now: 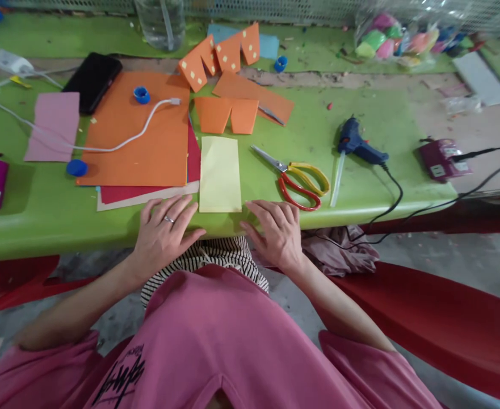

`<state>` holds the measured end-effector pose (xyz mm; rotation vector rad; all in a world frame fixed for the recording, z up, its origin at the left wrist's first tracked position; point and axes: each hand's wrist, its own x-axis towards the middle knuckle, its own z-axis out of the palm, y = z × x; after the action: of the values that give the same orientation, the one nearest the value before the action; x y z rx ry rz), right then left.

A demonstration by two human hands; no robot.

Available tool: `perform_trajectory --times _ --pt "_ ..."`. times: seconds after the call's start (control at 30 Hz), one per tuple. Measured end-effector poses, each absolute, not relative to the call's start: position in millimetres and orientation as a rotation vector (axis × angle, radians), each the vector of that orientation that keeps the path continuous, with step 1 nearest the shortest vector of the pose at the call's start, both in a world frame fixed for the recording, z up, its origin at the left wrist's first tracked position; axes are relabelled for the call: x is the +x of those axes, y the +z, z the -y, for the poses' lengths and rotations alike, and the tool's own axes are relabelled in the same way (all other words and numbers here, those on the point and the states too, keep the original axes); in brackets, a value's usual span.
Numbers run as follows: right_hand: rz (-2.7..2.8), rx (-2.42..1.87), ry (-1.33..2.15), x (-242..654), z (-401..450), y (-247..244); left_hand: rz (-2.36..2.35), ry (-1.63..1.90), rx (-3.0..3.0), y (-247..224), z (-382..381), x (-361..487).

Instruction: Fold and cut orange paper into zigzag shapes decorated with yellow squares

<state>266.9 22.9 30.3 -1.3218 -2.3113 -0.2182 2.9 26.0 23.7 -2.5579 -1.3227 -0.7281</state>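
Note:
My left hand (164, 227) lies open on the front edge of the green table, fingers stretched forward, a ring on one finger. My right hand (276, 232) rests open on the same edge, its fingers near the scissors' handles. Between both hands lies a pale yellow paper rectangle (220, 175). Scissors (294, 177) with one yellow and one red handle lie to its right, blades pointing up and left. Just beyond the yellow paper is a cut orange paper shape (226, 115). Orange sheets (137, 165) are stacked over red and beige paper beyond my left hand.
A blue glue gun (362, 143) with its cord lies at right, near a purple box (444, 159). A black phone (93, 82) and white cable (124, 145) are at left. Orange cutouts with yellow spots (198, 62) and a water container (161, 25) are at the back.

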Motion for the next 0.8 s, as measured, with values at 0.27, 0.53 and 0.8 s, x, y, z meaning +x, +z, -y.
perform_trajectory --times 0.27,0.53,0.8 --pt "2.309 -1.366 0.219 251 -40 35 1.493 -0.617 -2.813 41 -47 23" --pt "2.294 -1.287 0.504 248 -41 51 1.375 -0.645 -2.982 65 -52 31" --pt "1.491 -1.132 1.254 255 -44 83 1.968 -1.073 -3.326 119 -82 24"
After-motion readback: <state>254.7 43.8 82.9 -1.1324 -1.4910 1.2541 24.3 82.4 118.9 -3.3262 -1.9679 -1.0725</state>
